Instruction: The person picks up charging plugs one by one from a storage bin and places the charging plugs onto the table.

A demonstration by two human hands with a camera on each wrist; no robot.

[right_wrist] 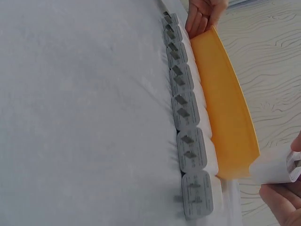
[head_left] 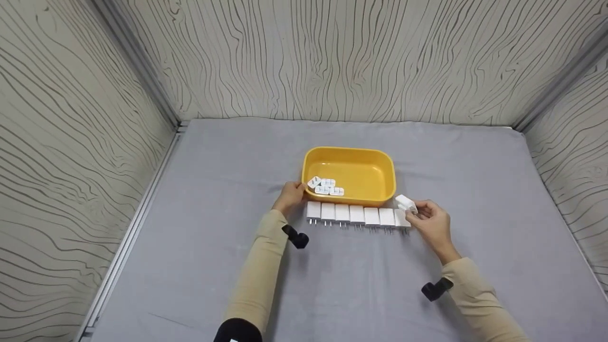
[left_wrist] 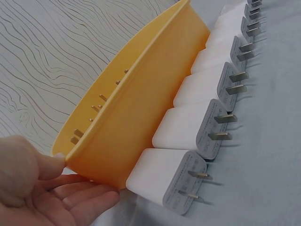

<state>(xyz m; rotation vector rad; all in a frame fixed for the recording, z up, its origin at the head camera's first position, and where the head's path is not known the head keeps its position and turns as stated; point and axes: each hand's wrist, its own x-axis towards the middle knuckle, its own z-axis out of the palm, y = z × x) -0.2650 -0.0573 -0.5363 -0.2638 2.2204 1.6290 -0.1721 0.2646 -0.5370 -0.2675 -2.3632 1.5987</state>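
My left hand (head_left: 289,197) grips the near left corner of a yellow plastic tub (head_left: 349,199), thumb on the rim and fingers underneath, as the left wrist view shows. Inside the tub, at its left end, several white plug adapters (head_left: 322,190) stand with prongs up. Along the tub's near side runs a row of white power adapters (head_left: 357,214), side by side, prongs pointing toward me. At the row's right end, my right hand (head_left: 433,223) pinches another white power adapter (head_left: 406,203) between thumb and fingers, raised beside the tub's near right corner.
A grey cloth (head_left: 228,166) covers the table. Wood-grain patterned panels (head_left: 304,57) enclose it at the back and both sides, with a metal rail (head_left: 128,237) along the left edge. Black wrist cameras (head_left: 295,236) sit on both sleeves.
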